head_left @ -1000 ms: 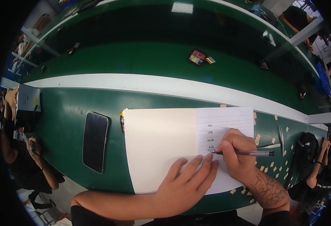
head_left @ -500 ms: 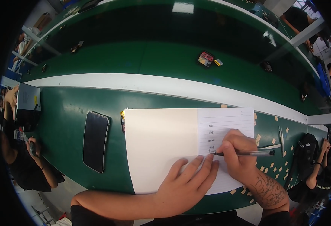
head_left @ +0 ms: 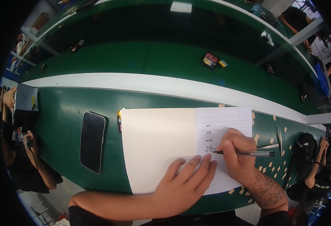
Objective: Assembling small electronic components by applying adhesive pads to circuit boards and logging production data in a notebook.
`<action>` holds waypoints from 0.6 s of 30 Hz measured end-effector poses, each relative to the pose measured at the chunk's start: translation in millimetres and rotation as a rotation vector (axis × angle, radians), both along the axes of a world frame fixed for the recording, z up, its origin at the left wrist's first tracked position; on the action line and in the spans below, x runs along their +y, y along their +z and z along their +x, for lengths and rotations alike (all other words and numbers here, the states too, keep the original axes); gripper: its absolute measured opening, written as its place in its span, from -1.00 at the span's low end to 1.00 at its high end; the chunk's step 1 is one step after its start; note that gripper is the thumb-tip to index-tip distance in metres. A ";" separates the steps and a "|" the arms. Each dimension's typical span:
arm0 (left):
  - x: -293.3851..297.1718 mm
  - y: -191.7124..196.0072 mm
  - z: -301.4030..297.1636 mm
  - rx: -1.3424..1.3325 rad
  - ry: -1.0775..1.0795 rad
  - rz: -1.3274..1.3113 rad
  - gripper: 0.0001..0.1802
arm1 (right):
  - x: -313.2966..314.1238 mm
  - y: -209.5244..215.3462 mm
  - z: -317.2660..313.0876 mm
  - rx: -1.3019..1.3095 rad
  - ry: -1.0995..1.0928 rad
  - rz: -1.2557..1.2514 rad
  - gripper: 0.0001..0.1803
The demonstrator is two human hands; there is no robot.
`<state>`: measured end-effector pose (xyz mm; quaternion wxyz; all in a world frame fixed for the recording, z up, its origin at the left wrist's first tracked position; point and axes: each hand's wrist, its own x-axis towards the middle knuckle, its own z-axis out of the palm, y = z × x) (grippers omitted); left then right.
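**Writing in an open notebook on a green bench**

Head view: The open notebook (head_left: pixel 161 148) lies flat on the green table (head_left: pixel 64 116), and everything else is placed from it. The left hand (head_left: pixel 182 186) rests palm down on the notebook's near edge, fingers spread and straight, closed on nothing; it seems to be there to keep the pages from sliding. The right hand (head_left: pixel 239 150) sits on the ruled right-hand page, fingers curled tight around a pen (head_left: pixel 248 153), tip pressed to the paper beside a few short handwritten lines, barrel pointing away to the right.

Left of the notebook, just apart from it, a dark phone (head_left: pixel 93 141) lies face up. At the notebook's top-left corner a small yellow-and-dark object (head_left: pixel 119 119) touches the page edge; it may be a clip or a small lighter, too small to tell. Right of the notebook, scraps of tan tape (head_left: pixel 271 165) dot the table. Beyond the notebook, past a white strip (head_left: pixel 154 84), a small coloured packet (head_left: pixel 210 60) lies on a further green surface.

The writing is too fine to make out. The left hand's palm hides the page's lower edge, and both forearms are cut off at the frame's bottom.
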<state>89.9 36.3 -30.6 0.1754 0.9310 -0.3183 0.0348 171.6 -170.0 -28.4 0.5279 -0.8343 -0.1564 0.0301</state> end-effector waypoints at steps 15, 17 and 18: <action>-0.1 0.8 0.7 0.009 -0.002 0.009 -0.38 | -2.7 -3.3 0.7 -0.015 0.009 0.005 -0.76; -0.4 -1.1 0.3 0.023 -0.003 0.005 -0.37 | -0.6 -2.7 0.5 -0.014 0.003 0.000 -0.76; -0.3 0.0 0.4 0.023 -0.004 0.006 -0.37 | 0.1 -1.3 0.0 -0.015 -0.004 -0.004 -0.76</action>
